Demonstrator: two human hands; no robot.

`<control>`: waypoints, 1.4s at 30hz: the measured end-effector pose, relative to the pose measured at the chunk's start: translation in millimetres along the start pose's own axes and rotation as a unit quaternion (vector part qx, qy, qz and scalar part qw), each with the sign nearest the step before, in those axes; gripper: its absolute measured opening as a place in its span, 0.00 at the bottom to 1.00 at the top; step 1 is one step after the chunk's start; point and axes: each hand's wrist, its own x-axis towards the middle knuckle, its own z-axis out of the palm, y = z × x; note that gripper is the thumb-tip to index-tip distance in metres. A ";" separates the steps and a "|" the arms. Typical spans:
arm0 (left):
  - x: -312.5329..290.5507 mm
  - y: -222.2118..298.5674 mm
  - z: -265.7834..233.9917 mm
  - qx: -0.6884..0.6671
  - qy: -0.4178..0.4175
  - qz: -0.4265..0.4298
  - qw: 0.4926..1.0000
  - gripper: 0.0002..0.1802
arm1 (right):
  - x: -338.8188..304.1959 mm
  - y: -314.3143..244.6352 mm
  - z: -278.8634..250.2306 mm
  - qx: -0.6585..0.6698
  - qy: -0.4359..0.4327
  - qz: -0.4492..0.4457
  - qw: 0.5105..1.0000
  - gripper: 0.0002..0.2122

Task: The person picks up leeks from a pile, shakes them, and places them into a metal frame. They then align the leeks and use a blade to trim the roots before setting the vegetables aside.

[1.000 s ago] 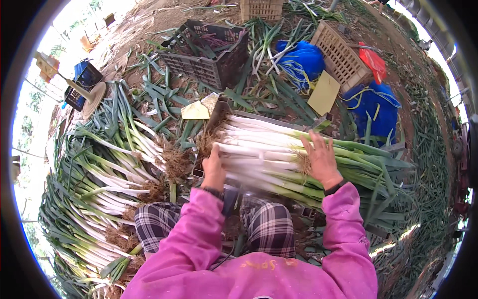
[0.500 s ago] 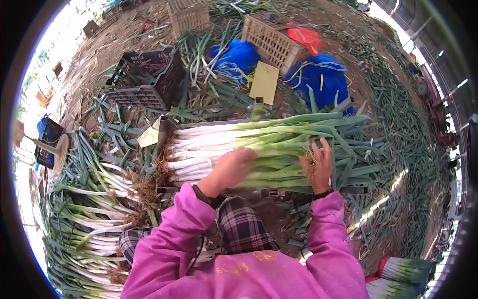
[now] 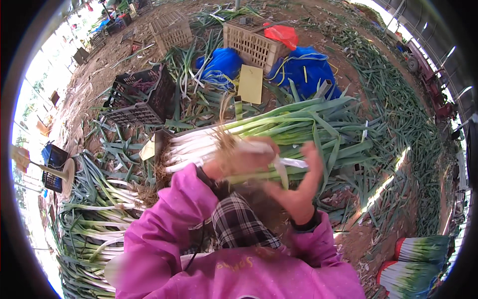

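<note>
A big bundle of leeks (image 3: 279, 127) lies across a frame in front of me, white stalks to the left, green leaves to the right. My left hand (image 3: 244, 159) is raised over it and grips a single leek (image 3: 226, 139) by its white stalk, its brown roots pointing up. My right hand (image 3: 298, 187) is lifted beside it, fingers spread, touching a pale strip of peel (image 3: 286, 167) that hangs from the leek. Both arms wear pink sleeves.
A heap of leeks (image 3: 94, 219) lies on the ground at my left. A black crate (image 3: 144, 97), tan crates (image 3: 254, 42), blue bags (image 3: 308, 70) and a yellow card (image 3: 250, 83) sit beyond. Two tied bundles (image 3: 418, 259) stand at lower right.
Both hands have lifted off the bundle. The left hand now holds one leek up, and the right hand has opened beside it. The view has swung to the left.
</note>
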 end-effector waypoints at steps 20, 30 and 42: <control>-84.8 83.1 -92.6 -0.326 0.363 -0.261 0.833 0.12 | -39.4 50.9 -34.0 -0.013 -0.096 0.199 0.975 0.14; -280.9 -32.8 27.6 -0.523 0.633 -0.384 0.423 0.11 | 24.9 120.0 30.0 -0.131 -0.431 0.021 0.892 0.18; -276.8 -60.6 24.1 -0.394 0.708 -0.475 0.344 0.13 | -53.5 156.8 86.7 -0.142 -0.368 0.027 0.918 0.17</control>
